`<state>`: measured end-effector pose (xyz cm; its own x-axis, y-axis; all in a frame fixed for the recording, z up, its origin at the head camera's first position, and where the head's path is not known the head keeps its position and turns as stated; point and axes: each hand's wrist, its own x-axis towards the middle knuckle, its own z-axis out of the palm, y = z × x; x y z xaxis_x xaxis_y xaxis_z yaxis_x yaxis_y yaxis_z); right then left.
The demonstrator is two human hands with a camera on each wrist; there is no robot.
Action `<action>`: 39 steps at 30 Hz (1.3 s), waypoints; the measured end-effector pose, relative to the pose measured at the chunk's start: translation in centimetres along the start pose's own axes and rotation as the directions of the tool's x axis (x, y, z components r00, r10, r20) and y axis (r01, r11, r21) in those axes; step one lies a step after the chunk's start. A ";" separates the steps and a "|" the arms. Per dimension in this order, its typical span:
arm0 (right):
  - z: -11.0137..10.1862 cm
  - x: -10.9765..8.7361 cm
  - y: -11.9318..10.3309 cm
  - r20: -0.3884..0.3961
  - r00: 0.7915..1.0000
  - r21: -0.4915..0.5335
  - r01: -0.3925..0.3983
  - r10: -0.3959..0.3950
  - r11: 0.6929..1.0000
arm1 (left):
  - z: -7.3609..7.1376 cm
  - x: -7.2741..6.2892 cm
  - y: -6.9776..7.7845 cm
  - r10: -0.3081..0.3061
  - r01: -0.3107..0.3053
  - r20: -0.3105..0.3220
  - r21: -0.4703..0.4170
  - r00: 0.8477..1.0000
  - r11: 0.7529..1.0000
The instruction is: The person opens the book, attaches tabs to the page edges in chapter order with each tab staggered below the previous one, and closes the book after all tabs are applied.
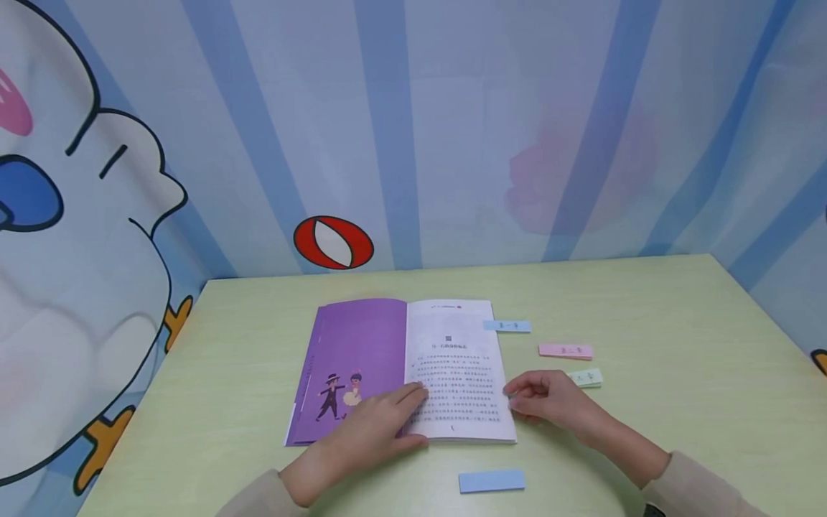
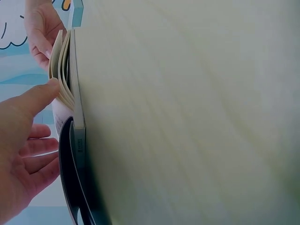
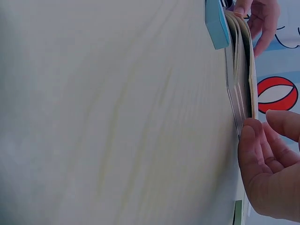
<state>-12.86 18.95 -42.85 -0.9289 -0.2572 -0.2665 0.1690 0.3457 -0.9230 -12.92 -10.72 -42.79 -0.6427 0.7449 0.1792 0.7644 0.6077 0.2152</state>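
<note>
Two hands are resting at an opened book [image 1: 416, 362] on the pale worktop [image 1: 698, 323].

The book is lying spread near the middle, showing a purple page with two cartoon figures on the left and printed text on the right; the left hand [image 1: 375, 424] is lying across the lower centre, fingers extended over the text page. The right hand [image 1: 557, 402] is holding its fingers loosely bent at the right-hand page edge, the thumb touching the leaves and the index finger standing apart. A lettered blue strip [image 1: 509, 327] is overlapping that edge higher up; a pink strip [image 1: 566, 351] and a pale green strip [image 1: 588, 378], partly hidden by the right hand, are lying to the right. A plain blue strip [image 1: 492, 481] is sitting below the book.
</note>
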 end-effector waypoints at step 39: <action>0.2 0.4 -0.2 0.000 0.997 0.136 -0.071 0.072 0.988 | -0.1 -0.2 -0.2 0.007 -0.008 -0.021 -0.032 1.000 0.999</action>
<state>-13.23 18.58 -42.85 -0.9143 -0.2316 -0.3322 0.2781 0.2373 -0.9308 -12.95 -11.02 -42.82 -0.6382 0.7432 0.2008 0.7673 0.5928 0.2446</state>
